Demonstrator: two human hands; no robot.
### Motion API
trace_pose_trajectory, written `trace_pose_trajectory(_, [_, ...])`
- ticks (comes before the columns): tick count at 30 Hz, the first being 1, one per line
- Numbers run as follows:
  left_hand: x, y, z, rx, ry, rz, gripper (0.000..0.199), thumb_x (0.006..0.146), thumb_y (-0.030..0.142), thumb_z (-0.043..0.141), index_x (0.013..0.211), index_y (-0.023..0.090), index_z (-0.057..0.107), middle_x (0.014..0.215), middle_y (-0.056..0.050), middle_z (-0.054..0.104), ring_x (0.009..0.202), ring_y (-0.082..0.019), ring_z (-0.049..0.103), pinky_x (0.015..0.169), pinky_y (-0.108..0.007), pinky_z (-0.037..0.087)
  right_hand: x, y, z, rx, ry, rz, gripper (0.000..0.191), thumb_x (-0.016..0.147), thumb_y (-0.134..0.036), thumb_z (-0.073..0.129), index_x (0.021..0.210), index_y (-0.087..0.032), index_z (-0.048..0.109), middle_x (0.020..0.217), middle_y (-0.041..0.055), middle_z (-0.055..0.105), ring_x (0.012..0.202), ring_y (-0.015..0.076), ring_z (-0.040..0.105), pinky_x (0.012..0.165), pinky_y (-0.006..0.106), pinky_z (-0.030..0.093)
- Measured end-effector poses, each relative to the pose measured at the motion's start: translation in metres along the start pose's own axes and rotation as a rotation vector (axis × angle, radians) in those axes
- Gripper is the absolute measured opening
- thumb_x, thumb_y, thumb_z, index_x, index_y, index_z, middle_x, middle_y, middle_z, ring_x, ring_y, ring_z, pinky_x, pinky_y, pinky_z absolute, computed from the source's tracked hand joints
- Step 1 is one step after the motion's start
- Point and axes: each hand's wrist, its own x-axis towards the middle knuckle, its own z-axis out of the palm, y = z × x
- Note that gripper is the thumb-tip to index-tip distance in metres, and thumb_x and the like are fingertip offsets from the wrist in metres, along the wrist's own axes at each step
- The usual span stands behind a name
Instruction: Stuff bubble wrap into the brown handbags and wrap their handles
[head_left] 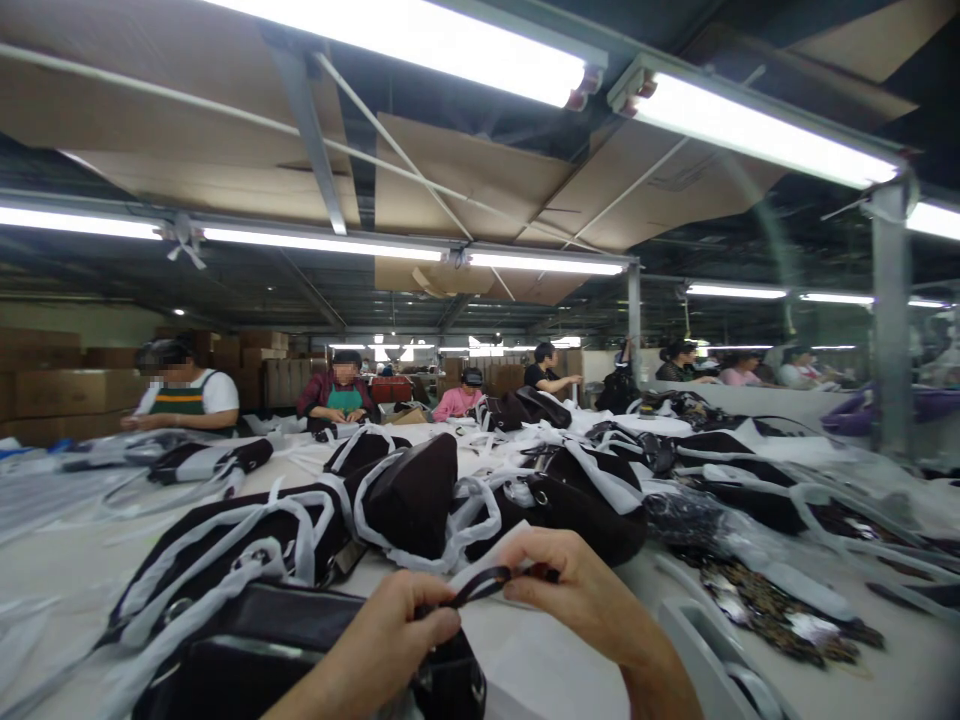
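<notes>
A thin dark strap [480, 580] is stretched between my two hands, just above the table. My left hand [397, 630] pinches its left end between thumb and fingers. On the right, my right hand [574, 590] has its fingers closed on the other end, beside a strip of white wrapping. A dark bag [255, 640] lies under and left of my left hand, with white-wrapped handles. Behind my hands sits another dark bag [412, 495] with a white-wrapped strap around it.
More dark bags [592, 490] cover the white table [45, 580]. To the right are metallic and brown pieces [780, 610] and a pale tray [697, 640]. Several people sit or stand across the table. A metal post [892, 330] rises at the right.
</notes>
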Motion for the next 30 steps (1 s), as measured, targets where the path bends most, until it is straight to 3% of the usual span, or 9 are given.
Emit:
trace_pose_trajectory(3, [0.005, 0.008, -0.009, -0.071, -0.138, -0.011, 0.028, 0.072, 0.031, 0.058, 0.084, 0.014, 0.075, 0.066, 0.003, 0.057, 0.066, -0.015, 0.046, 0.065, -0.023, 0.037, 0.003, 0.008, -0.001, 0.022, 0.065, -0.03, 0.007, 0.077, -0.014, 0.062, 0.075, -0.017, 0.068, 0.08, 0.0011, 0.069, 0.079, 0.0176, 0.062, 0.072, 0.025, 0.044])
trace_pose_trajectory(5, [0.008, 0.011, -0.01, -0.061, -0.159, 0.001, 0.025, 0.069, 0.029, 0.06, 0.081, 0.014, 0.075, 0.066, 0.004, 0.057, 0.067, -0.015, 0.046, 0.065, -0.023, 0.037, 0.006, 0.012, 0.0, 0.033, 0.102, -0.026, 0.008, 0.077, -0.013, 0.061, 0.075, -0.017, 0.067, 0.08, 0.0011, 0.069, 0.079, 0.0175, 0.063, 0.072, 0.024, 0.045])
trace_pose_trajectory(12, [0.014, 0.003, 0.009, 0.059, 0.038, -0.071, 0.022, 0.065, 0.024, 0.054, 0.068, 0.014, 0.073, 0.059, 0.004, 0.048, 0.061, -0.014, 0.042, 0.057, -0.023, 0.028, 0.008, 0.021, 0.001, 0.012, 0.073, 0.083, 0.009, 0.078, -0.02, 0.063, 0.082, -0.016, 0.07, 0.084, 0.0016, 0.07, 0.078, 0.0176, 0.062, 0.069, 0.024, 0.046])
trace_pose_trajectory(14, [0.013, 0.004, 0.013, 0.171, 0.107, -0.083, 0.021, 0.066, 0.022, 0.054, 0.065, 0.015, 0.073, 0.057, 0.003, 0.048, 0.061, -0.014, 0.044, 0.057, -0.024, 0.027, 0.005, 0.022, -0.003, -0.002, 0.032, 0.137, 0.019, 0.076, -0.02, 0.062, 0.092, -0.016, 0.072, 0.091, 0.003, 0.071, 0.078, 0.0176, 0.062, 0.07, 0.026, 0.046])
trace_pose_trajectory(18, [0.009, 0.013, 0.016, 0.422, 0.191, -0.077, 0.024, 0.074, 0.023, 0.054, 0.075, 0.022, 0.078, 0.066, 0.0, 0.066, 0.07, -0.019, 0.058, 0.063, -0.026, 0.03, -0.002, 0.022, -0.011, -0.022, -0.036, 0.3, 0.048, 0.073, -0.029, 0.067, 0.119, -0.015, 0.068, 0.101, 0.0075, 0.072, 0.079, 0.0195, 0.061, 0.071, 0.029, 0.047])
trace_pose_trajectory(21, [0.007, 0.016, 0.017, 0.493, 0.192, -0.079, 0.025, 0.078, 0.023, 0.054, 0.08, 0.025, 0.079, 0.073, -0.002, 0.072, 0.074, -0.02, 0.063, 0.064, -0.026, 0.031, -0.002, 0.019, -0.01, 0.02, -0.077, 0.302, 0.048, 0.066, -0.034, 0.075, 0.11, -0.015, 0.073, 0.096, 0.0071, 0.072, 0.076, 0.019, 0.06, 0.067, 0.028, 0.045])
trace_pose_trajectory(24, [0.006, 0.017, 0.017, 0.478, 0.194, -0.085, 0.026, 0.079, 0.024, 0.054, 0.081, 0.025, 0.079, 0.072, -0.002, 0.072, 0.074, -0.02, 0.064, 0.063, -0.026, 0.031, 0.003, 0.017, -0.002, 0.074, -0.104, 0.275, 0.035, 0.062, -0.028, 0.078, 0.095, -0.016, 0.077, 0.088, 0.0033, 0.073, 0.072, 0.0168, 0.059, 0.065, 0.025, 0.044])
trace_pose_trajectory(30, [0.006, 0.014, 0.017, 0.481, 0.214, -0.087, 0.024, 0.08, 0.026, 0.054, 0.077, 0.023, 0.078, 0.068, -0.001, 0.069, 0.069, -0.019, 0.062, 0.061, -0.026, 0.03, 0.006, 0.026, 0.004, 0.205, -0.107, 0.257, 0.028, 0.065, -0.019, 0.075, 0.093, -0.015, 0.077, 0.079, 0.001, 0.072, 0.071, 0.0155, 0.061, 0.064, 0.023, 0.044])
